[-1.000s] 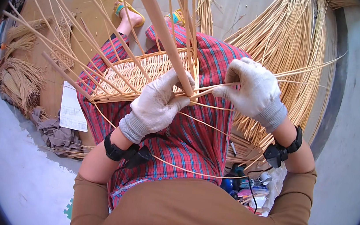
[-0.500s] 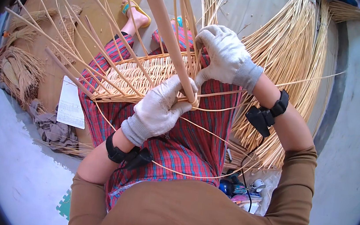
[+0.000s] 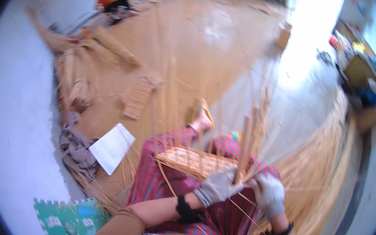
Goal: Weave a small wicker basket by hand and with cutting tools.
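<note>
In the head view, pale cane bundles [image 3: 319, 162] crowd the right; a white sheet [image 3: 112, 148], rumpled grey cloth [image 3: 78, 149] and green foam mat [image 3: 59, 223] line the lower left. At lower centre, a ribbed wicker panel [image 3: 192, 160] lies behind the gloved left hand [image 3: 218, 187], fingers closed round a smooth stick [image 3: 243, 145]. The right hand [image 3: 268, 195] curls, blurred; its hold I cannot tell.

The wicker panel [image 3: 190, 161] lies on the lap [image 3: 150, 185], reeds [image 3: 315, 162] to its right (paper [image 3: 112, 148] to its left).

Bright light upper right, white glare on floor [image 3: 300, 79], motion blur throughout, dark fisheye rim
</note>
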{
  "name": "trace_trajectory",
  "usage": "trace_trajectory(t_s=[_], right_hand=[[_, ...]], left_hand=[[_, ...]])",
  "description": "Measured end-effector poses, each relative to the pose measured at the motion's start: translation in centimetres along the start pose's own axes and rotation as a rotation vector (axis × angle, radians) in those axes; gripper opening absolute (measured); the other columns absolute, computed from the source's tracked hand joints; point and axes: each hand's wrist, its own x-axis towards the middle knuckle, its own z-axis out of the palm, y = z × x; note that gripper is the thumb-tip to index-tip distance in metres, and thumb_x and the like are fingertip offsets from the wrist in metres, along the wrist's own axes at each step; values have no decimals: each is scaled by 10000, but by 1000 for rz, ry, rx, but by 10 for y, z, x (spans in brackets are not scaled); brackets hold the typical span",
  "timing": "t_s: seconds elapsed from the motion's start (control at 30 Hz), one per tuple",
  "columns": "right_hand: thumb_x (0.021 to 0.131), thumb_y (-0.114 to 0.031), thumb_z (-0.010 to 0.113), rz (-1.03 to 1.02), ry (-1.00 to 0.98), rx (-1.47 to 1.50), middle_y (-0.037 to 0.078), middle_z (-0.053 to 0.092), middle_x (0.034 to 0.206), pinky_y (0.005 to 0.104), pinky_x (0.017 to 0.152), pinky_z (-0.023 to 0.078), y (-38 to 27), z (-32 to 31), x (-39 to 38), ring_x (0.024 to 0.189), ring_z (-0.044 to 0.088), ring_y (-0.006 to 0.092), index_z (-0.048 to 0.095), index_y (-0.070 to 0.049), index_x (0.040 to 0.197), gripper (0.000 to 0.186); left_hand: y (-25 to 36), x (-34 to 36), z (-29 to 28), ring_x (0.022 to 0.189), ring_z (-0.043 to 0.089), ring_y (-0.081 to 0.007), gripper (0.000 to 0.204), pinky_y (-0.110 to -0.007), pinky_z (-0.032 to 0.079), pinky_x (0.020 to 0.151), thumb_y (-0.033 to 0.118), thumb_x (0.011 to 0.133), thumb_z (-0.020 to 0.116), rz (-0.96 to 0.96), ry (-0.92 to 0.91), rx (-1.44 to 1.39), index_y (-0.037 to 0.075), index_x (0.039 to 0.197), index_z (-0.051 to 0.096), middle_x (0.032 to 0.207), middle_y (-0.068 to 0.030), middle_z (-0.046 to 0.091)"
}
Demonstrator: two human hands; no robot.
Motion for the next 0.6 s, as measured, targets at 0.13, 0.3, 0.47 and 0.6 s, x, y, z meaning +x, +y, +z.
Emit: trace_trajectory(t_s=[0.13, 0.3, 0.47, 0.6], right_hand=[[891, -276, 733, 86, -11, -117, 110, 665, 747, 471, 628, 514, -41, -14, -55, 682, 670, 343, 700, -139, 894, 141], [739, -280, 820, -86, 111, 64, 87, 698, 852, 465, 825, 518, -12, -12, -8, 873, 674, 318, 745, -110, 1001, 321], [674, -435, 870, -375, 201, -87, 142, 661, 1198, 513, 1042, 468, 0, 20, 18, 1237, 593, 364, 707, -95, 1216, 660], [597, -669, 843, -435, 128, -33, 166, 631, 1258, 528, 1048, 472, -19, 6, 9, 1267, 566, 413, 711, -126, 1216, 834]], left_hand=[[-16, -8, 8, 918, 698, -397, 444, -448, 555, 794, 369, 933, 736, 105, -23, 25, 47, 1216, 618, 1004, -225, 694], [13, -29, -28, 892, 687, -341, 448, -404, 554, 800, 306, 942, 738, 115, -23, -177, 32, 1265, 592, 996, -198, 690], [27, -50, -55, 831, 641, -243, 449, -361, 544, 783, 258, 951, 743, 191, 8, -277, 36, 1293, 555, 942, -132, 652], [32, -75, -62, 790, 609, -222, 375, -359, 525, 747, 255, 948, 758, 232, 23, -323, 50, 1178, 545, 901, -107, 615]])
